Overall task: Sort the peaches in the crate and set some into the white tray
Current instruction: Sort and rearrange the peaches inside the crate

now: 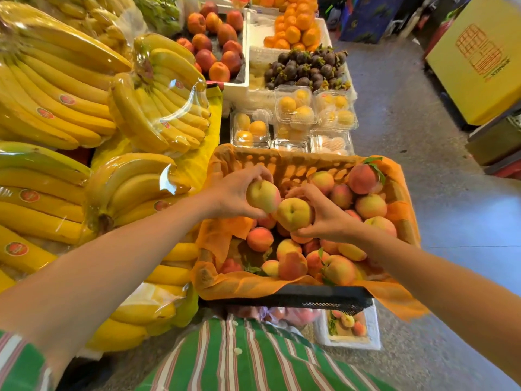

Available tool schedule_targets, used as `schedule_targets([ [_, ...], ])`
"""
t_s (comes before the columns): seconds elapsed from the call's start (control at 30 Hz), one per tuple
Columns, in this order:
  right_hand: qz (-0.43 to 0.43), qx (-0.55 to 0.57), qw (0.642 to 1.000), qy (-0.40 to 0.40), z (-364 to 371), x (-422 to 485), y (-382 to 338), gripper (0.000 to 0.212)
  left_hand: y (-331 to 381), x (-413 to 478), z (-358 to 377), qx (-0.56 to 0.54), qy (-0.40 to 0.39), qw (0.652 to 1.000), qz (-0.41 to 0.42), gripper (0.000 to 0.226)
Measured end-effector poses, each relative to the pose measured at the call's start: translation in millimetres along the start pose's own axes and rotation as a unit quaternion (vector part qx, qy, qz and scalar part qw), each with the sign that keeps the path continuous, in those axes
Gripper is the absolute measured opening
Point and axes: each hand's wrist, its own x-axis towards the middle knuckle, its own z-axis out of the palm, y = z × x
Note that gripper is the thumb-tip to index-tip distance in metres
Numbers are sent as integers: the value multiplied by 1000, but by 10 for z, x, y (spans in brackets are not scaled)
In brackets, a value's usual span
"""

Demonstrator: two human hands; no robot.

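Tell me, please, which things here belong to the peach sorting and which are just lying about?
Job: left hand gripping one peach; right hand gripping a second peach; crate with loose peaches; white tray.
Lying about: bananas; oranges; mangosteens; clear fruit boxes; yellow carton.

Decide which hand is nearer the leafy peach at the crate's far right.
Right. The right hand, gripping a yellow peach, is just left of the leafy peach; the left hand, gripping a greenish peach, is farther left.
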Motion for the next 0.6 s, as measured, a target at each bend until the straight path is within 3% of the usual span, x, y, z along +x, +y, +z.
schedule_targets([
  [0.13,37,-77,996,-31,-48,-135,76,64,40,79,79,13,-74,997,-19,68],
  [0.3,40,-218,971,-88,64,-207,172,66,6,218,310,114,-164,978,-54,70],
  [0.6,72,-287,950,-101,106,-81,209,71,41,441,661,263,-225,933,-98,57],
])
